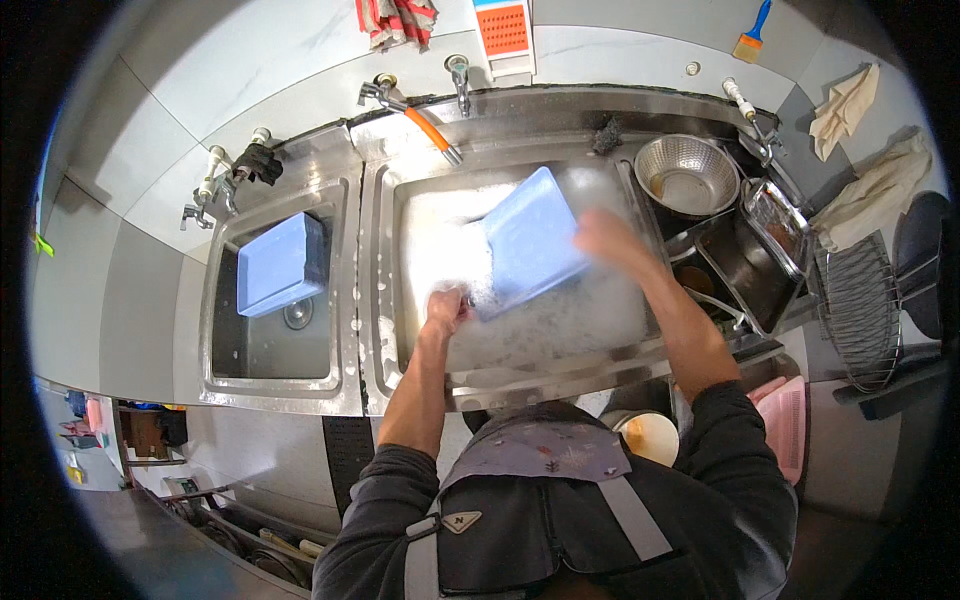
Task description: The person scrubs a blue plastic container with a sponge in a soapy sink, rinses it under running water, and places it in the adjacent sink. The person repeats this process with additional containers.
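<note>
A light-blue plastic tray (536, 232) lies tilted in the large sink basin, partly in cloudy, soapy water (555, 330). White foam (450, 251) covers its left side. My left hand (448, 306) is closed at the tray's near left edge, with foam around the fingers. At the right edge of the tray is my right hand (606, 238), blurred by motion. Its fingers cannot be made out, nor whether it holds anything. A second blue plastic tray (271, 266) leans in the smaller left basin (274, 360), above a round drain strainer (298, 313).
A faucet with an orange hose (429, 129) reaches over the back rim. Right of the basin stand a hammered metal bowl (686, 176), a dark rectangular pan (750, 262) and a foil-like tray (778, 225). Dark steel wool (607, 136) sits on the back ledge. A wire rack (860, 311) stands far right.
</note>
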Motion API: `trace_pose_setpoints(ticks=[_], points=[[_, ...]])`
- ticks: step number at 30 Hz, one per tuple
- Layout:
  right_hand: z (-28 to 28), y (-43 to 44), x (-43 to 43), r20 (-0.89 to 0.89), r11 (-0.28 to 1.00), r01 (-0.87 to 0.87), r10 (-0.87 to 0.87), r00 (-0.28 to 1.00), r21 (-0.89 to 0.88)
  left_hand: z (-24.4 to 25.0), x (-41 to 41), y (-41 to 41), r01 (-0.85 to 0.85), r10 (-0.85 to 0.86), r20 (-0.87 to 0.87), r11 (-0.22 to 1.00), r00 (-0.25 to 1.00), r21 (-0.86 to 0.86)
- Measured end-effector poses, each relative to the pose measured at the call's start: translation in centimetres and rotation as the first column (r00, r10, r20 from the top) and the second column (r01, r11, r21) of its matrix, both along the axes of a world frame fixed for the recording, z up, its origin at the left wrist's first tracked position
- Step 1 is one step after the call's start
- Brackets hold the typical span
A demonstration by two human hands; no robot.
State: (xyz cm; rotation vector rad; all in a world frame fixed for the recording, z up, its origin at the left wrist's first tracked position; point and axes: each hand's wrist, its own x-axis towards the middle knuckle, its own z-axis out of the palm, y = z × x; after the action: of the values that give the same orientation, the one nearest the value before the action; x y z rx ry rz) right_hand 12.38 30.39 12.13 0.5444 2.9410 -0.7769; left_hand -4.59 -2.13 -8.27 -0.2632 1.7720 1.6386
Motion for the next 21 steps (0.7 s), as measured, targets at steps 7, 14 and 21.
trace_pose_setpoints(ticks=[7, 14, 21], points=[[-9.4, 1.6, 8.4, -0.087, 0.998, -0.062, 0.065, 0.994, 0.033, -5.6, -0.4, -2.1, 0.667, -0.854, -0.323, 0.521, 0.408, -0.532], [-22.8, 0.8, 11.3, 0.456, 0.999, 0.026, -0.003, 0.89, -0.045, -3.2, 0.3, 2.5, 0.674, -0.923, 0.057, 0.235, 0.381, -0.7], [-29.2, 0.1, 9.4, 0.706, 0.992, 0.006, 0.088, 0.703, -0.13, -6.3, 2.5, 1.5, 0.675, -0.828, 0.191, 0.272, 0.527, -0.685]])
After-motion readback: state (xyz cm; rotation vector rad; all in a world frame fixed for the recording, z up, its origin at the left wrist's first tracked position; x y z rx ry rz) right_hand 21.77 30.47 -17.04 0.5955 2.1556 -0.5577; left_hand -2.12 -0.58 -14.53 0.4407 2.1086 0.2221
